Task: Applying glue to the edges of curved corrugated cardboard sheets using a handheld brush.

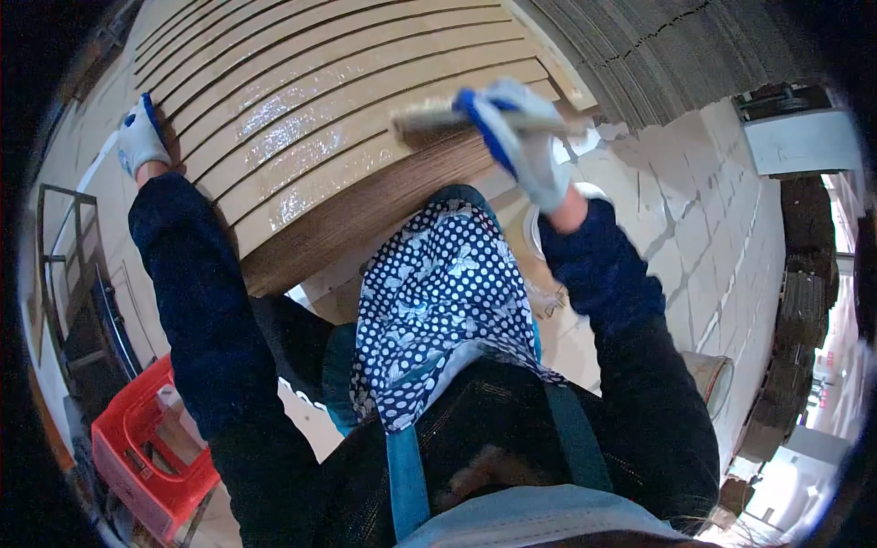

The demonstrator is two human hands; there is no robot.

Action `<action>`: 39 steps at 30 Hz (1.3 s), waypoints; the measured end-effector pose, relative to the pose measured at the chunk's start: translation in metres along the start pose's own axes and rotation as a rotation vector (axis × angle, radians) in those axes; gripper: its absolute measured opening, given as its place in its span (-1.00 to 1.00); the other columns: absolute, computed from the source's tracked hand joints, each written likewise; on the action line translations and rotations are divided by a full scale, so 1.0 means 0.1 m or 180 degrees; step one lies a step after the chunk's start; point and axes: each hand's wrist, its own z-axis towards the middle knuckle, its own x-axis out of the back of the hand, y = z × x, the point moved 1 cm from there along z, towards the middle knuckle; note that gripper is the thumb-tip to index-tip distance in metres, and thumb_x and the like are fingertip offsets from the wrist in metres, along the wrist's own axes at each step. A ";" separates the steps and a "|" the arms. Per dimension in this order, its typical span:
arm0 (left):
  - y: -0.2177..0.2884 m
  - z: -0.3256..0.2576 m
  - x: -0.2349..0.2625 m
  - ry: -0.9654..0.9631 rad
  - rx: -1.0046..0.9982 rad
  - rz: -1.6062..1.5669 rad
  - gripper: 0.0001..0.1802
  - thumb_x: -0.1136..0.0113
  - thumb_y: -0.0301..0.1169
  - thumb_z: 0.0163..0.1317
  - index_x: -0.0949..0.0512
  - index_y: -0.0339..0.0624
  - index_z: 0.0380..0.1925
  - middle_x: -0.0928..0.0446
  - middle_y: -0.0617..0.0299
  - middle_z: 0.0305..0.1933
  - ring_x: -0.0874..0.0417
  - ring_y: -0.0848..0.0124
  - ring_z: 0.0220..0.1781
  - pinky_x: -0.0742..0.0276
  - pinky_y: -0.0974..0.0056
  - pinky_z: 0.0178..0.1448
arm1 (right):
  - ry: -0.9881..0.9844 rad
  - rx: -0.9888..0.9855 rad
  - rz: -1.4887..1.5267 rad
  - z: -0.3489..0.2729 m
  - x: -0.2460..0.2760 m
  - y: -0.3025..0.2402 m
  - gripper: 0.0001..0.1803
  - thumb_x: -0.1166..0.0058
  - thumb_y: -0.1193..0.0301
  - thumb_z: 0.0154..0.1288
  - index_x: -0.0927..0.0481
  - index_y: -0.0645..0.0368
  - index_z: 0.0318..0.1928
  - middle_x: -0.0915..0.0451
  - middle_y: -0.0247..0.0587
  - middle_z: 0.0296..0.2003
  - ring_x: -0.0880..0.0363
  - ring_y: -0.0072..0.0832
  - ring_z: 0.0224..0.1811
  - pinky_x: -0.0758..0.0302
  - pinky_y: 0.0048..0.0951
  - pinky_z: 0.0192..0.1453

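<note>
A stack of pale boards lies in front of me, its top a slatted board (301,119) with dark parallel gaps and shiny wet patches. My right hand (530,137), in a white and blue glove, is closed around a wide flat brush (425,121), slightly smeared by motion. The brush head is at the near right edge of the slatted board; whether its bristles touch the surface I cannot tell. At the board's left end my left hand (143,142), gloved alike, holds the edge with its fingers curled. Brown wood grain (365,205) shows along the near side.
Grey corrugated sheets (658,55) are piled at the far right. A white bucket (533,233) stands partly hidden behind my right forearm, with a round container (717,379) nearer me. On the left are a red plastic stool (137,457) and a dark metal frame (68,196).
</note>
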 end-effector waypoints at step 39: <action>0.12 -0.20 0.06 0.0568 -0.0367 -0.0312 -0.50 -0.08 0.05 0.06 -0.56 -0.21 -0.34 -0.59 0.10 -0.33 -0.55 0.21 -0.31 -0.41 0.16 -0.18 | 0.0348 -0.0005 0.1000 1.27 -0.89 0.00 -0.91 -0.12 0.36 0.10 -0.60 0.07 -0.47 -0.43 -0.22 -0.65 -0.40 -0.30 -0.64 -0.31 -0.34 -0.57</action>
